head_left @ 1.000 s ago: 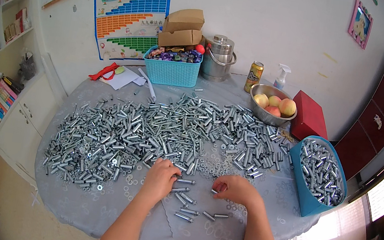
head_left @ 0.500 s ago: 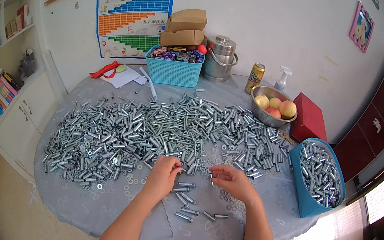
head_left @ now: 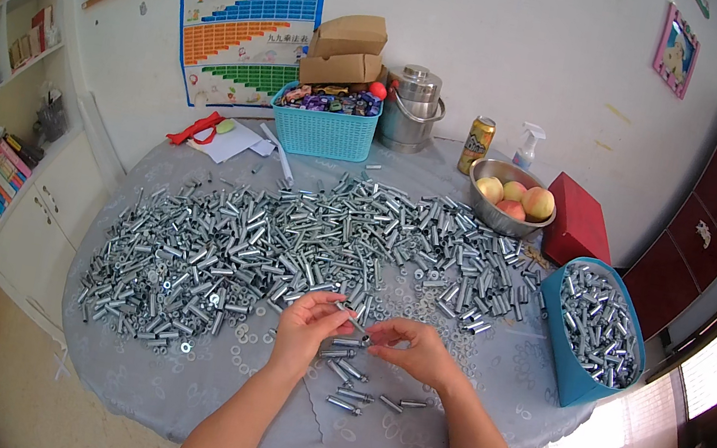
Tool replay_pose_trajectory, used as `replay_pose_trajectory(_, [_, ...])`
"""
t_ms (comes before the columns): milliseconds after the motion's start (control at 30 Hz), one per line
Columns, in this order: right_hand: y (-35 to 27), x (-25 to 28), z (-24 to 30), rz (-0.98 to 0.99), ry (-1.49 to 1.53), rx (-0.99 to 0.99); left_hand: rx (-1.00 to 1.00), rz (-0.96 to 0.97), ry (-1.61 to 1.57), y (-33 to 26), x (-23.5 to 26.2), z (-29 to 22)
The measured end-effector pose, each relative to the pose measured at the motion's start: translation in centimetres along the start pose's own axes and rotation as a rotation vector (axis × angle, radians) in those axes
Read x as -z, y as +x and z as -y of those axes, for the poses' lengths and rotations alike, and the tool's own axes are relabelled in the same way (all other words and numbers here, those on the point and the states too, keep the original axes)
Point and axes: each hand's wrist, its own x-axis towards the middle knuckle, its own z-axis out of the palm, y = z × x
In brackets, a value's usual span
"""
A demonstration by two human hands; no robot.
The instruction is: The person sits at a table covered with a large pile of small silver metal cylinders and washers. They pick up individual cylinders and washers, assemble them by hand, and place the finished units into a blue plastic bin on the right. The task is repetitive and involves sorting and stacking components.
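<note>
Above the front middle of the table, my left hand (head_left: 305, 326) pinches a slim metal bolt (head_left: 350, 316) that slants down to the right. Close to the bolt's lower end, my right hand (head_left: 415, 349) has its thumb and forefinger closed on a small metal piece (head_left: 365, 341), probably a sleeve; the fingers partly cover it. Just below my hands lie several bolts with sleeves on them (head_left: 350, 393) and a couple of loose sleeves (head_left: 391, 404). Beyond my hands spreads a wide heap of metal sleeves, bolts, nuts and washers (head_left: 281, 240).
A blue bin (head_left: 565, 351) full of metal sleeves stands at the right edge. Along the back are a turquoise basket (head_left: 324, 136), a steel pot (head_left: 409, 119), a can (head_left: 476, 146), a spray bottle (head_left: 528, 148), a fruit bowl (head_left: 509, 222) and a red box (head_left: 579, 223).
My right hand has moved left, bringing its metal piece close to my left hand. The bolt in my left hand now shows plainly, slanting between the two hands.
</note>
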Motion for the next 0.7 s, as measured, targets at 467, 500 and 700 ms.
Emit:
replay_pose_trajectory(467, [0.0, -0.2, 0.3, -0.115, -0.05, 0.032, -0.07, -0.015, 0.092, -0.1, -0.1, 0.6])
replay_pose_trajectory(500, [0.1, -0.2, 0.4, -0.124, -0.045, 0.034, -0.068, -0.008, 0.121, -0.2, -0.1, 0.7])
replay_pose_trajectory(700, [0.0, -0.6, 0.6, -0.193, -0.145, 0.121, -0.158, -0.019, 0.478, -1.3, -1.1, 0.2])
